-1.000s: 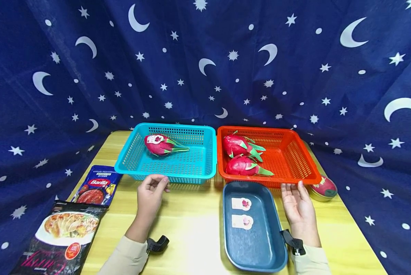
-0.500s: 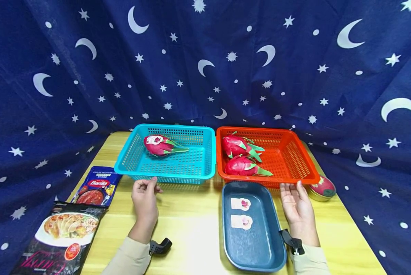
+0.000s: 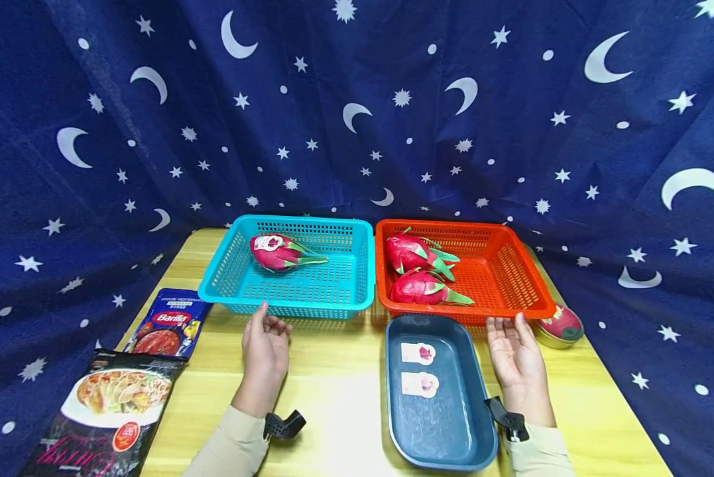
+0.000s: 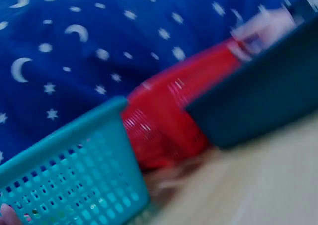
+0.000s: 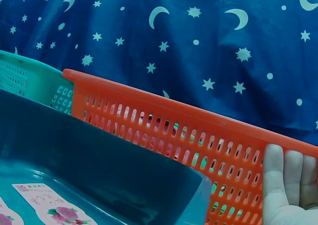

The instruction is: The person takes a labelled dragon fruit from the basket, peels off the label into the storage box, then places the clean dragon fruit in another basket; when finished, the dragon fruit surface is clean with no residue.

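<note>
My left hand (image 3: 265, 351) is palm-inward just in front of the teal basket (image 3: 357, 305), fingers loosely bent and holding nothing. Its thumb tip reaches the basket's front wall; the left wrist view is blurred, with a fingertip at its lower left corner. A dragon fruit (image 3: 279, 252) with a white label lies in that basket. Palm up, my right hand (image 3: 516, 361) touches the front of the red basket (image 3: 535, 291). Its straight fingers (image 5: 274, 170) lie against the outer wall below the rim. Two more dragon fruits (image 3: 419, 287) rest at that basket's left side.
A dark blue tray (image 3: 440, 430) with two fruit label stickers (image 3: 417, 353) stands before the red basket. A round tin (image 3: 562, 328) is by the red basket's right corner. At left lie a Barilla pouch (image 3: 168, 324) and a black food packet (image 3: 103, 411) on the wooden table (image 3: 333, 397).
My left hand shifted left, then turned its palm inward and moved slightly right, thumb now toward the teal basket. The right hand stays at the red basket.
</note>
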{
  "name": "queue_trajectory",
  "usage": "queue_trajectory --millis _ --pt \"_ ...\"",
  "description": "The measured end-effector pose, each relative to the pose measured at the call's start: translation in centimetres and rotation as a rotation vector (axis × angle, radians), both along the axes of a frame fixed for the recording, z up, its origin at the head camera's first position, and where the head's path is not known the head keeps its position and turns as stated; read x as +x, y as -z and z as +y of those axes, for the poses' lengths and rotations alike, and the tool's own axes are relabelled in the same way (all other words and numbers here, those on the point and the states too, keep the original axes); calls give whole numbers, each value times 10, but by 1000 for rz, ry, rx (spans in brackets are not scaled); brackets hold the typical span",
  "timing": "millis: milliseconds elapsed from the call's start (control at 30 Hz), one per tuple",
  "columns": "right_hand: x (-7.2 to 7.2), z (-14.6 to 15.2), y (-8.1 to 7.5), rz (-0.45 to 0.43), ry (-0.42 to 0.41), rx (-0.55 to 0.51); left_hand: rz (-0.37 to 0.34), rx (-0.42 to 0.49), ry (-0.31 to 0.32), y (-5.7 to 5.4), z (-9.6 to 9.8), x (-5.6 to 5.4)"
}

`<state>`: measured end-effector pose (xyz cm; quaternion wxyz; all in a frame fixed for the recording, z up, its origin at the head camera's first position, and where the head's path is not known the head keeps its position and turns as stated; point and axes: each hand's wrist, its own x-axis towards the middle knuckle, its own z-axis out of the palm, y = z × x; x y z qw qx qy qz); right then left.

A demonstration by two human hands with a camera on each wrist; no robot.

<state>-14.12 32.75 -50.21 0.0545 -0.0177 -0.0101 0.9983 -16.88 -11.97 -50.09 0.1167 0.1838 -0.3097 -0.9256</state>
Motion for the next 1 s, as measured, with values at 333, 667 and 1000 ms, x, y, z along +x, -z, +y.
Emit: queue_trajectory --millis 333,667,1000 --pt "-2 2 2 18 13 -3 3 372 38 -4 0 -12" --pt "-2 -1 2 -7 21 26 80 325 -72 -8 -3 -12" --pt "-2 -1 2 -26 26 24 111 276 -81 -9 -5 -12"
